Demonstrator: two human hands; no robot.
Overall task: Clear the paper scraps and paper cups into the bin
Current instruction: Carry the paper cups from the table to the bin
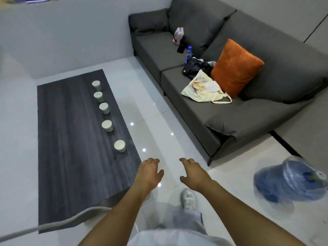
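White floor runs beside a dark worktop (71,139) with five paper cups (120,146) lined up along its right edge. Left hand (148,172) and right hand (192,172) are wide and hold nothing. I would grab the nearest cup first, gently, then stack them. No bin shows.

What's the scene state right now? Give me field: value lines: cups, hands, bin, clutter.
cups: five paper cups in a row on the dark table, nearest, farthest
left hand: open, empty
right hand: open, empty
bin: not in view
paper scraps: none visible
clutter: sofa with bags, bottle, orange cushion
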